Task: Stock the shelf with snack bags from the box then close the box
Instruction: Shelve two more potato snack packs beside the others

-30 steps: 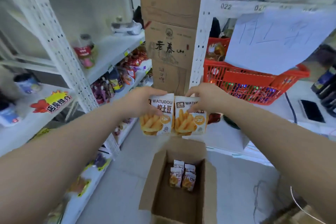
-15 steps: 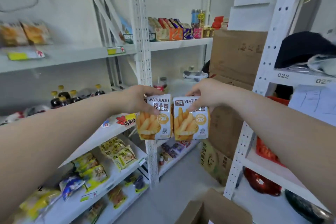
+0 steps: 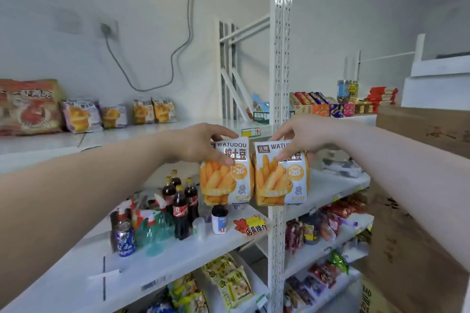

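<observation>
a: orange-and-white snack bags, two of them. where are they hanging against the upright post (image 3: 281, 58)?
b: right in front of it, side by side, edges just beside each other. the left bag (image 3: 225, 180) is hanging just left of the post, and the right bag (image 3: 282, 180) is lying across the post itself.
a: and the hands?
b: the left hand (image 3: 203, 143) is pinching the top of its bag, fingers (image 3: 223, 133) clamped over the upper edge and thumb pressing on the printed face. the right hand (image 3: 297, 134) is doing the same with the other bag.
a: which step is this looking like?
b: i'm reading it as the carrying part of stocking. both bags are being held in the air and aren't resting on any board yet. the box isn't showing in this view, so i can't tell how much is waiting in it.
a: where are they likely going?
b: i'm guessing the top shelf (image 3: 142, 132), left of the post, where similar orange bags (image 3: 153, 110) are standing in a row, with bare board between them and the post.
a: what is the next move calling for?
b: reaching up past the shelf lip, standing each bag on its base, and letting go one at a time so neither is tipping. the cola bottles (image 3: 180, 201), lower left of the post, are sitting below that path.
</observation>
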